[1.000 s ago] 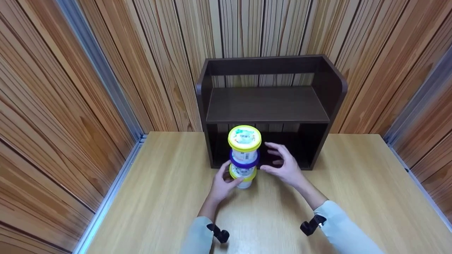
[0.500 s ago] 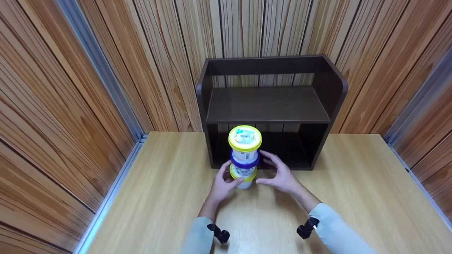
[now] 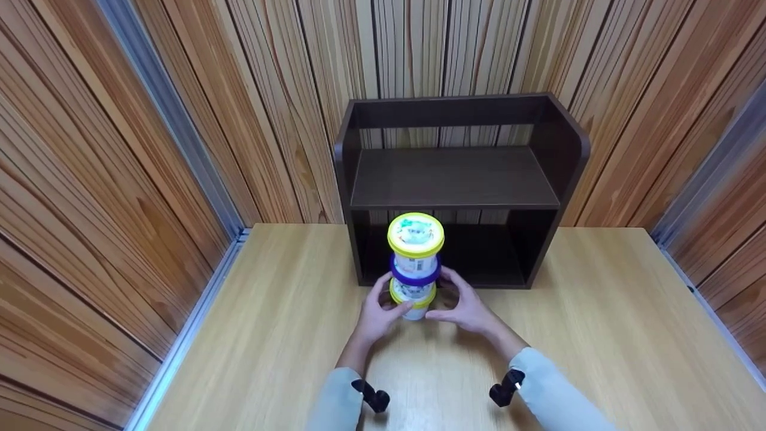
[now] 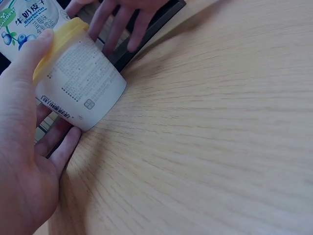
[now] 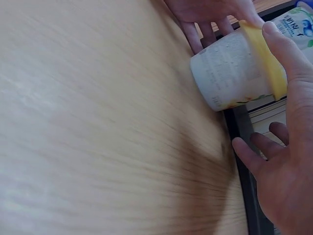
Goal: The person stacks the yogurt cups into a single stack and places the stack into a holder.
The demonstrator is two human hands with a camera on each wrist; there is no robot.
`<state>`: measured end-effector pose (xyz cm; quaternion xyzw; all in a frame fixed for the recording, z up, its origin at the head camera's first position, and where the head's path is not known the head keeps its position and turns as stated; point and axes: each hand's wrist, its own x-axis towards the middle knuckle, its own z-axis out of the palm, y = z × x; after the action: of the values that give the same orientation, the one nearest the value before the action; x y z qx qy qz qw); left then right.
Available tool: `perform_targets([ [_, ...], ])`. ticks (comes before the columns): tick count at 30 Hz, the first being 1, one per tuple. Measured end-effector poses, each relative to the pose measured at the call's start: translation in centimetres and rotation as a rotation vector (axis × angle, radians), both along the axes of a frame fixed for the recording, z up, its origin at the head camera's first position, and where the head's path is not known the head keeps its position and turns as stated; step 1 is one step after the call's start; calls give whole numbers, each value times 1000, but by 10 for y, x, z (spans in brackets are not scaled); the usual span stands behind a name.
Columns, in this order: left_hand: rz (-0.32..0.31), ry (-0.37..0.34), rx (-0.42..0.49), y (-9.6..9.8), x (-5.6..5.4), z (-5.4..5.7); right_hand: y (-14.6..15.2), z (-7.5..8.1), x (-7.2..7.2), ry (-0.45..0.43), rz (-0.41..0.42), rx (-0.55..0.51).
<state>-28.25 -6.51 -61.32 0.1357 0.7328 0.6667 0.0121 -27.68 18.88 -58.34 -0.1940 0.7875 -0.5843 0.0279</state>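
Note:
Three white yogurt tubs stand in an upright stack on the table: the top tub [image 3: 416, 236] has a yellow lid, the middle tub [image 3: 412, 292] a purple one, the bottom tub [image 4: 85, 83] a yellow one. My left hand [image 3: 375, 314] holds the bottom tub from the left, thumb at its yellow lid and fingers curled around the far side. From the right, my right hand [image 3: 468, 309] is spread beside the stack. In the right wrist view its thumb overlaps the yellow lid, while the other fingers [image 5: 249, 154] are apart from the tub.
A dark brown two-level shelf [image 3: 455, 178] stands right behind the stack, against the wood-panelled wall [image 3: 287, 108]. The light wood table [image 3: 287, 335] extends to both sides, with a metal rail [image 3: 185, 332] along its left edge.
My right hand has moved left and slightly down, closing the distance to the bottom tub. The left hand and the stack have stayed in place.

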Motion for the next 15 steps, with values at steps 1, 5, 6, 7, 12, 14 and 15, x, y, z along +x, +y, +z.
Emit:
perform_targets([
  [1,1,-1,1,0,0,0,-1,-2,0,-8,5,-5],
  [5,5,-3,8,1,0,0,-5,-8,0,-24,12,-33],
  [6,8,-4,7,1,0,0,-6,-9,0,-20,18,-40],
  [7,8,-6,9,1,0,0,-7,-9,0,-23,19,-47],
  [12,6,-6,12,1,0,0,-13,-11,0,-30,34,-74],
  [14,4,-3,11,1,0,0,-14,-11,0,-42,32,-85],
  [15,4,-3,10,1,0,0,-15,-11,0,-49,28,-88],
])
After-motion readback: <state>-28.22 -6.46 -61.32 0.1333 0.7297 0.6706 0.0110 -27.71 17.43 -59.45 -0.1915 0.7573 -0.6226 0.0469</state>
